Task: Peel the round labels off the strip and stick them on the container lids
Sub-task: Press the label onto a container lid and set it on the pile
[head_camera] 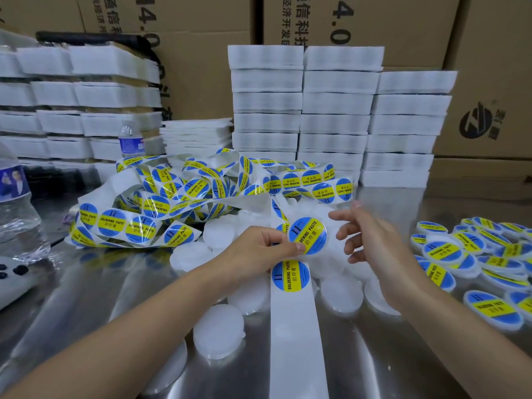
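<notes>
My left hand [263, 249] pinches a clear round lid [308, 235] that carries a blue and yellow "soldering paste" label, held up at the centre. My right hand [371, 237] hovers just right of it, fingers spread and relaxed, holding nothing. Under the lid the white backing strip [298, 326] runs toward me, with one label [290, 275] still on it near my left hand. The strip's tangled length with many labels [172, 203] piles up to the left and behind. Plain white lids [218, 326] lie scattered on the metal table below my hands.
Labelled lids [472, 254] pile at the right. White foam stacks [336, 110] and cardboard boxes [489, 82] stand behind. Two water bottles [131, 142] [14, 208] stand at the left. A grey device [11, 280] lies at the left edge of the shiny table [86, 312].
</notes>
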The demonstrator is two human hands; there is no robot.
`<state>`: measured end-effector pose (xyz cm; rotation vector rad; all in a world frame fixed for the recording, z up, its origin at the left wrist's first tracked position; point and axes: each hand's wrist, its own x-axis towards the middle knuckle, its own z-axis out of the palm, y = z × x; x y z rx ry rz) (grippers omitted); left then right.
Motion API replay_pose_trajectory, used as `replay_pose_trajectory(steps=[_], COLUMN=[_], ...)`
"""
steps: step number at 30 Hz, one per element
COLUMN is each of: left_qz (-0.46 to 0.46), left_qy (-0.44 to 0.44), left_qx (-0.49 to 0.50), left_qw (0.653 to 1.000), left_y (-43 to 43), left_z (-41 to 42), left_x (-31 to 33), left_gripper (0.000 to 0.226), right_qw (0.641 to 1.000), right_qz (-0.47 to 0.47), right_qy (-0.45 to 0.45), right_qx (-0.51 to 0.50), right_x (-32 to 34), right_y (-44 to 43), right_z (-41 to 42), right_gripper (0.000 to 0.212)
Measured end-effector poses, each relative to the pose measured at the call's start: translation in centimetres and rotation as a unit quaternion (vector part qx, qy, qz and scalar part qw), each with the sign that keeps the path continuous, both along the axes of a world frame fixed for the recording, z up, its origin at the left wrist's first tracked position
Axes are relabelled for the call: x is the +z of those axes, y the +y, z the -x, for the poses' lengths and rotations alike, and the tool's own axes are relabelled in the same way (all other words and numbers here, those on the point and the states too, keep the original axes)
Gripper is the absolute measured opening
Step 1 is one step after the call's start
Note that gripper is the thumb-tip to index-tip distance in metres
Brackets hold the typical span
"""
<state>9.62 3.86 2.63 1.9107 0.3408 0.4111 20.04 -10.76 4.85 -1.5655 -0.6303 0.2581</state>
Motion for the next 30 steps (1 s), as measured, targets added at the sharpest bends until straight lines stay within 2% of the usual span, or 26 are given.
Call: replay_pose_trajectory(steps=[4,7,10,12,16,21,25,29,30], left_qz=[-0.009,-0.009,0.005,0.015,0.034,0.035,0.028,0.007,-0.003], left_qy=[-0.012,-0.036,-0.058,-0.066,-0.073,-0.063,-0.054,-0.048,-0.048], left_qx=[-0.095,-0.128,-0.141,-0.151,-0.167,-0.151,-0.142,-0.132,-0.128], left_qw=[0.995,0.991,0.988,0.986,0.983,0.986,0.988,0.990,0.991], left_y=[-0.2,-0.3,-0.3,-0.3,-0.4,-0.7,-0.8,-0.8,-0.8], left_z=[0.3,0.4,0.4,0.4,0.5,0.6,0.6,0.7,0.8], left_x=[-0.2,-0.3,-0.4,-0.3,-0.3,-0.3,-0.2,0.1,0.1], left_gripper=[0.031,0.022,0.014,0.007,0.018,0.012,0.015,0.005,0.010], right_qw=[0.986,0.981,0.969,0.965,0.961,0.955,0.952,0.951,0.950], right_qz=[0.069,0.079,0.110,0.121,0.130,0.130,0.124,0.111,0.113], right_qy=[-0.148,-0.169,-0.219,-0.232,-0.243,-0.265,-0.279,-0.287,-0.290], right_qx=[0.033,0.051,0.028,0.027,0.030,0.031,0.031,0.022,0.019], right_x=[-1.4,-1.9,-2.1,-2.2,-2.4,-2.5,-2.6,-2.4,-2.3], right_y=[0.3,0.3,0.3,0.4,0.4,0.5,0.5,0.4,0.4], right_z=[0.8,1.0,0.8,0.7,0.7,0.2,0.0,0.2,0.2], right_gripper=[0.038,0.052,0.054,0.055,0.063,0.068,0.057,0.061,0.059])
